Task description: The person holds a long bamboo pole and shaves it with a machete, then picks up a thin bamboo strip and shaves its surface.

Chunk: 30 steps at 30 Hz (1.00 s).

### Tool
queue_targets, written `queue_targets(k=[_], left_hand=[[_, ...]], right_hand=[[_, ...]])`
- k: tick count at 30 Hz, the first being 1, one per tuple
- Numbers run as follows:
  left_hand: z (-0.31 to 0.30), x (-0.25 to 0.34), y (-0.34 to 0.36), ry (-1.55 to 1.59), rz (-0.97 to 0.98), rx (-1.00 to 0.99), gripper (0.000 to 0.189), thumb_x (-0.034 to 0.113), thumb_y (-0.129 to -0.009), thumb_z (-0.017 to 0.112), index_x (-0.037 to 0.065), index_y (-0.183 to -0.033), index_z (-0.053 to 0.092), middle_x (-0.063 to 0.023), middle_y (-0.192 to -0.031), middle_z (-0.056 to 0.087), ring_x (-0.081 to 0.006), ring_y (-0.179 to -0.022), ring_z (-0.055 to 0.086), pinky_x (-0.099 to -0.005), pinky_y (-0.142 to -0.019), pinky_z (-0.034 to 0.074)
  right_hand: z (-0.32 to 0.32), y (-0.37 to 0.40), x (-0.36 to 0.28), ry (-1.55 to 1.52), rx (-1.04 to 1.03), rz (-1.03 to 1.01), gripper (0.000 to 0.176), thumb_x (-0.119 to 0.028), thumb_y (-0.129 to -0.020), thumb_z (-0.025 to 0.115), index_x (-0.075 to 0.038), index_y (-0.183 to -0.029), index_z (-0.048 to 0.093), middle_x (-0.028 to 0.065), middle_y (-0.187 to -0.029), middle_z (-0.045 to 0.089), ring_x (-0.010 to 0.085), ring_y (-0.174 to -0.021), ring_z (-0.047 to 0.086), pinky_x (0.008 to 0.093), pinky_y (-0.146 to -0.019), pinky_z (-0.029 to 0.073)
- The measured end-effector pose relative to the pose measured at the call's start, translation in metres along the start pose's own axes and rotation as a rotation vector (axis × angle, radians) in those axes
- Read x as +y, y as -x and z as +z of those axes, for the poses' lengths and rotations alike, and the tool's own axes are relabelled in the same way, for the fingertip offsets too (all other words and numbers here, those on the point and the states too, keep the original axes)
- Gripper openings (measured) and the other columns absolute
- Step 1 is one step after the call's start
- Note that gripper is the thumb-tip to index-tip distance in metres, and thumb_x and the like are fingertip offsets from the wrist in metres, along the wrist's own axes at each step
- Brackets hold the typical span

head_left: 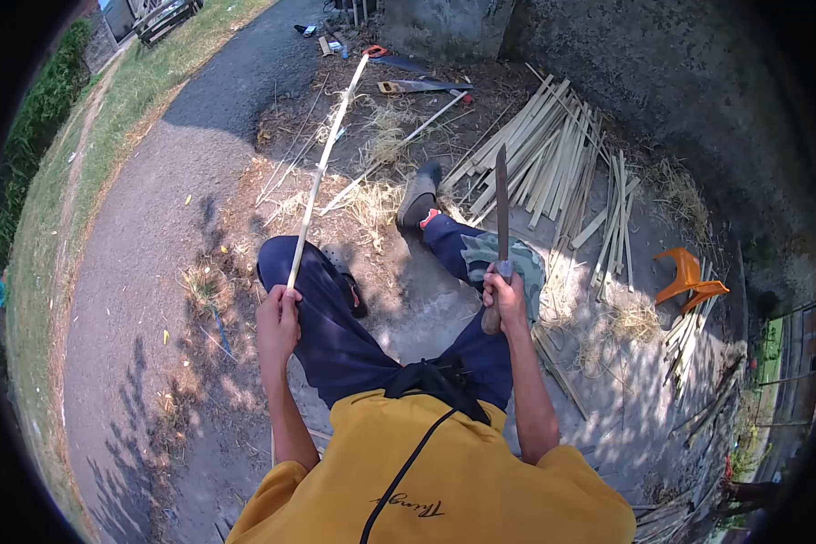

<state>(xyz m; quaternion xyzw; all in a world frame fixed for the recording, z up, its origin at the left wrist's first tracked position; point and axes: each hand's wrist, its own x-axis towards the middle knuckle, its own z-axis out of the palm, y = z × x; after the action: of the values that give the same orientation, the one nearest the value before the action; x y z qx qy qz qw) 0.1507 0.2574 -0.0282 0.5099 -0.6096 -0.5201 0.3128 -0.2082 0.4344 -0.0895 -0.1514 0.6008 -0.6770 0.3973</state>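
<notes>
Yellow shirt (444,471) fills the near edge, with a black strap (426,381) across it. The wearer sits on bare ground, legs in navy trousers (335,335) stretched ahead.

Left hand (278,319): fingers closed around the near end of a long bamboo strip (322,168). The strip runs up and away over the left knee, and its far tip lies out among the straw near the saws.

Right hand (503,299): fingers wrapped round the handle of a knife (501,204). The blade is upright and points away, above the right knee, where a greenish cloth (526,263) is draped.

Strip and blade are well apart, with the lap between them. The edge touches no bamboo.

Judgement: this is a set-up step. The strip is gripped and the blade is at the ready, but the two are not engaged. Any cut calls for bringing strip and edge together, probably over the cloth-covered knee. The left fingers should be kept behind the edge (the strip looks thin and whippy, so a firm hold matters).

Middle distance: a sandal (349,286) lies beside the left leg, and there is a dark shoe (417,198) on the right foot.

Farther out: split bamboo (535,154) is fanned out on the ground below a grey wall (680,82). Two hand saws (417,86) lie on the litter beyond the strip's tip. An orange stool (689,276) is tipped over at the right. A gravel path (154,227) curves off at the left.
</notes>
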Motion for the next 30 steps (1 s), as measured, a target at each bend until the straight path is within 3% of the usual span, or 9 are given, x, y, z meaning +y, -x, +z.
queue_targets(k=[6, 11, 21, 30], left_hand=[[0.002, 0.0, -0.006, -0.01, 0.057, -0.016, 0.024, 0.018, -0.103, 0.045, 0.003, -0.09, 0.058, 0.0043, -0.055, 0.039, -0.004, -0.042, 0.038, -0.024, -0.039, 0.033], [0.009, 0.001, -0.007, -0.126, -0.006, 0.036, 0.024, 0.018, -0.103, 0.045, 0.002, -0.09, 0.057, 0.0022, -0.055, 0.042, -0.0058, -0.043, 0.041, -0.0257, -0.039, 0.034], [-0.004, -0.01, -0.004, -0.089, 0.033, 0.057, 0.027, 0.018, -0.103, 0.044, 0.003, -0.086, 0.057, 0.0042, -0.055, 0.039, -0.0044, -0.043, 0.039, -0.0245, -0.039, 0.032], [-0.008, -0.016, -0.003, -0.169, 0.045, 0.126, 0.028, 0.019, -0.103, 0.044, 0.001, -0.085, 0.057, 0.0007, -0.052, 0.04, -0.0073, -0.04, 0.039, -0.0273, -0.039, 0.033]], right_hand=[[-0.003, 0.0, -0.016, 0.015, -0.007, -0.017, 0.016, -0.011, -0.085, 0.06, -0.003, -0.097, 0.054, 0.0019, -0.066, 0.05, 0.0095, -0.047, 0.046, 0.0248, -0.045, 0.039], [-0.001, -0.001, -0.033, -0.026, -0.033, -0.026, 0.015, -0.01, -0.084, 0.06, -0.004, -0.097, 0.053, 0.0012, -0.065, 0.048, 0.0095, -0.048, 0.046, 0.0247, -0.045, 0.038], [-0.003, -0.003, -0.024, -0.042, -0.024, -0.039, 0.016, -0.01, -0.085, 0.061, -0.003, -0.097, 0.052, 0.0016, -0.066, 0.047, 0.0102, -0.048, 0.045, 0.0255, -0.045, 0.038], [-0.004, -0.003, -0.02, -0.013, -0.008, -0.004, 0.016, -0.01, -0.083, 0.061, -0.005, -0.096, 0.052, 0.0012, -0.065, 0.047, 0.0097, -0.048, 0.046, 0.0245, -0.045, 0.037]])
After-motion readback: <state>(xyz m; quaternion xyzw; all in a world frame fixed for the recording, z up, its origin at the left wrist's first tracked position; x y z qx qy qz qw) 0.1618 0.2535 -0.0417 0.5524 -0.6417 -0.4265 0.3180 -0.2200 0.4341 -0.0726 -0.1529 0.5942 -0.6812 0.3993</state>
